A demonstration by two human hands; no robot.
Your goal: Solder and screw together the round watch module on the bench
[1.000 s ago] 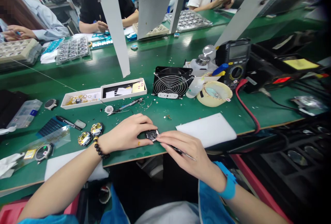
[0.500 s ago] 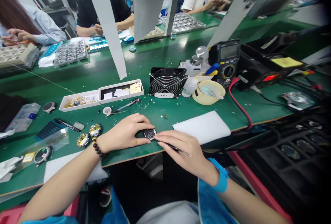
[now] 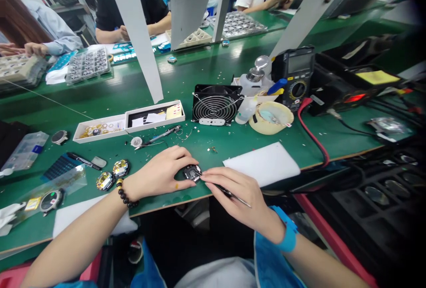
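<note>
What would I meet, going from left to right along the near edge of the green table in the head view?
watch → two round gold parts → left hand → small black part held in its fingers → right hand holding a thin tool → white foam pad → red cable

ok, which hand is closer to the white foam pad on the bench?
Right. The right hand, gripping a thin tool, sits just below-left of the white foam pad; the left hand, pinching the small black part, lies farther left.
</note>
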